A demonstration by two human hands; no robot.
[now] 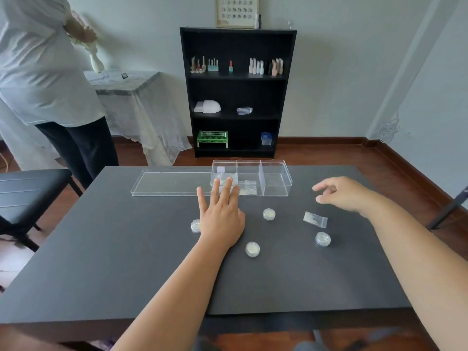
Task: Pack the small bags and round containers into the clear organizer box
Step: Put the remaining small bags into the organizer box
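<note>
A clear organizer box (276, 178) with three compartments stands at the table's far edge. Small bags lie in its left and middle compartments; its right one looks bare. My left hand (221, 216) rests flat on the table just in front of the box, fingers spread, holding nothing. My right hand (339, 193) hovers to the right of the box, fingers loosely curled and apart, above a small clear bag (315, 219). Round containers sit on the table: one (195, 226) beside my left hand, one (269, 214), one (252, 249) and one (323, 239).
The box's clear lid (172, 182) lies flat to the left of it. The dark table (101, 262) has a black chair (30, 191) at its left. A person in a white shirt (45, 72) stands back left. A black shelf (236, 92) stands behind.
</note>
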